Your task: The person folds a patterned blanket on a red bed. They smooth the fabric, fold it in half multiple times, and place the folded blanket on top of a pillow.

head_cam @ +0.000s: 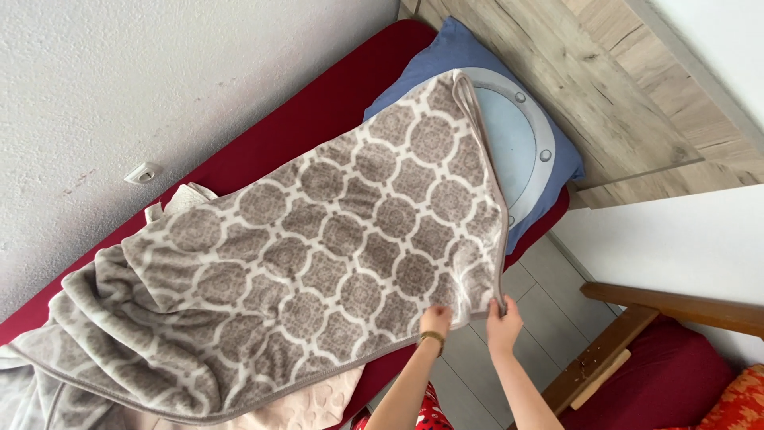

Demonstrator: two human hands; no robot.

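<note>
- A red-covered bed [318,103] was overlaid by a grey patterned fleece blanket [318,263], spread toward a blue pillow [549,159].
- No containers were seen.
- The blanket's near corner was pinched by the left hand [435,320] and the right hand [504,322]; an even, taut edge would seemingly be best kept.

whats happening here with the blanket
A person holds a grey-and-white patterned blanket by its near edge, the left hand and right hand close together at one corner. The blanket lies spread over a bed with a red sheet, partly covering a blue pillow at the far end. A cream blanket shows underneath.
</note>
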